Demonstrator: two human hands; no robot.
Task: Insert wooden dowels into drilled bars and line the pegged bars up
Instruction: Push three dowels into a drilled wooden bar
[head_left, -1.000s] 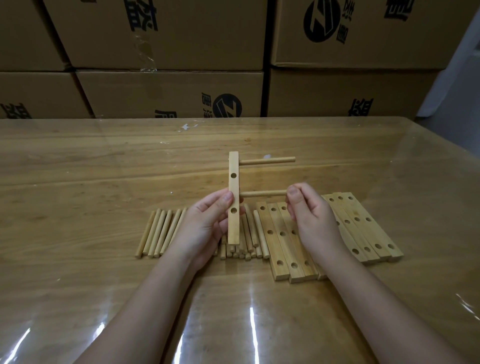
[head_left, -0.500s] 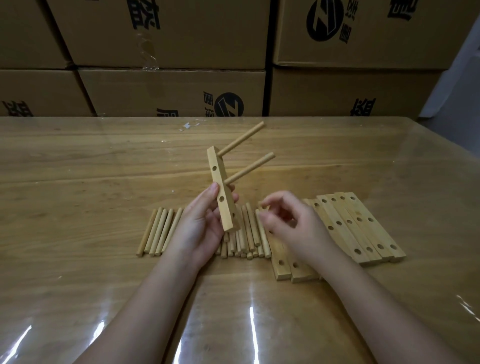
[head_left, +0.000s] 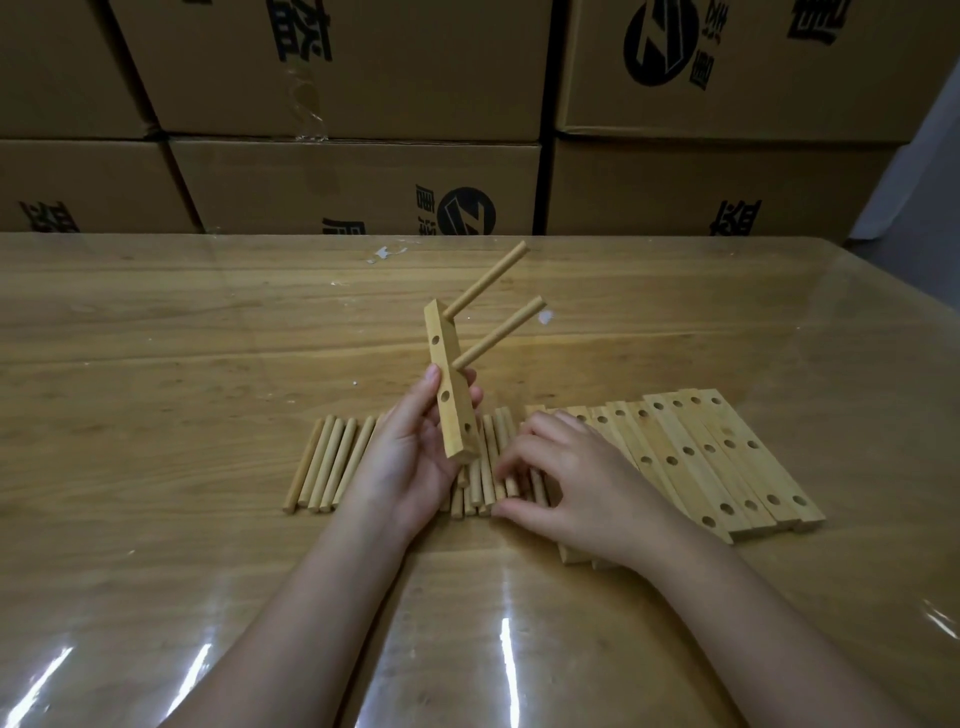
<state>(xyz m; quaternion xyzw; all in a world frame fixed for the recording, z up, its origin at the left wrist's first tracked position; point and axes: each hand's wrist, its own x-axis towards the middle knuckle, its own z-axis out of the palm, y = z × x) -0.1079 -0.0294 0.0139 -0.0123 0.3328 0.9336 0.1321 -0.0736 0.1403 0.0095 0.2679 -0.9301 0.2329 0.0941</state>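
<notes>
Hands: two.

Drilled bars: one upright bar (head_left: 449, 395) gripped by the fingers of the left hand (head_left: 410, 457). At least six flat bars (head_left: 717, 457) lie beyond the fingertips of the right hand (head_left: 582, 483), some hidden under it.

Dowels: two pegged dowels (head_left: 488, 283) are seated in the upright bar above the left fingertips. At least five loose dowels (head_left: 324, 462) lie outboard of the left fingers. Further dowels (head_left: 491, 457) lie between both sets of fingers, count not determinable.

Cardboard boxes (head_left: 353, 67): six, partly in view.
</notes>
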